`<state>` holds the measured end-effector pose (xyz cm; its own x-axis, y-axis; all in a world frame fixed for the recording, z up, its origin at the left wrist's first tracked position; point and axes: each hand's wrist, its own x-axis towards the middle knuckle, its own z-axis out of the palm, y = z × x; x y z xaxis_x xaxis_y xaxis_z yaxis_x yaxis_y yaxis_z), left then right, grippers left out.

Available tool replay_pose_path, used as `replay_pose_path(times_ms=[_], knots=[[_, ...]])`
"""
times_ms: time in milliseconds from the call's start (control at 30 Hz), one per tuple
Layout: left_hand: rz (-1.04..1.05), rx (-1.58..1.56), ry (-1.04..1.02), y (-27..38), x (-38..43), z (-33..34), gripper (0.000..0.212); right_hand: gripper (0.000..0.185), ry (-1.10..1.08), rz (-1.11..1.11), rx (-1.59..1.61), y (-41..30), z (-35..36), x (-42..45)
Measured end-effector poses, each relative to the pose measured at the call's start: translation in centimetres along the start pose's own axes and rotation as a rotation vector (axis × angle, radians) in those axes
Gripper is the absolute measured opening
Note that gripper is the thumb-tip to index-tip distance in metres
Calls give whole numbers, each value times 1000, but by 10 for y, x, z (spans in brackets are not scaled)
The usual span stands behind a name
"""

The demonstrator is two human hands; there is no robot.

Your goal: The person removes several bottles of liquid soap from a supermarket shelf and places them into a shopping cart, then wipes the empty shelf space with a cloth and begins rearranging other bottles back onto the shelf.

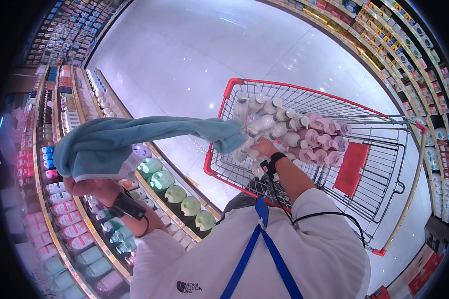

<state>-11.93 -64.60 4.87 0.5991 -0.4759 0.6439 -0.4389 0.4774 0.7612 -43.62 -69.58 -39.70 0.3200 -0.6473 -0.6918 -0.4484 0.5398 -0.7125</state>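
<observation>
My left hand (97, 188) grips one end of a blue-green cloth (134, 130) over the shelves at the left. The cloth stretches across to the front end of a wire shopping cart (314, 91) with red trim. In the cart, my right hand (263, 146) is among white pump bottles (262, 123), close to the cloth's far end; the fingers are partly hidden, and whether they hold a bottle cannot be told. Pink pump bottles (323, 140) lie beside the white ones, towards the handle.
Shelves with pink bottles (75, 228) and large green bottles (191, 205) run along the left, close to my body. More stocked shelves (400, 56) curve along the right. Pale glossy floor (164, 67) lies between them. A red flap (351, 168) is on the cart's child seat.
</observation>
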Motion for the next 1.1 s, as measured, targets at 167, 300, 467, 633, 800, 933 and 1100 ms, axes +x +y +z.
replay_pose_path(times_ms=[167, 300, 467, 633, 800, 933, 1100], knots=[[250, 51, -350, -3, -21, 35, 30, 74, -105, -381, -114, -90, -39, -51], [-143, -437, -661, -19, -59, 70, 26, 98, -279, -783, -133, -187, -30, -170], [-519, -961, -783, 18, -98, 146, 19, 61, 64, -708, -225, -169, -31, -232], [-635, -1241, -787, 119, -136, 219, 15, 46, 667, -860, 149, -92, -76, -424], [-461, -937, -1506, 150, -290, 284, 10, 49, 1326, -712, 29, -14, 14, -585], [133, -912, -2316, 201, -478, 218, 18, 44, 1648, -500, 133, 31, 155, -650], [545, -1093, -3027, 291, -576, 41, 62, 34, 2081, 17, 322, 35, 319, -705]])
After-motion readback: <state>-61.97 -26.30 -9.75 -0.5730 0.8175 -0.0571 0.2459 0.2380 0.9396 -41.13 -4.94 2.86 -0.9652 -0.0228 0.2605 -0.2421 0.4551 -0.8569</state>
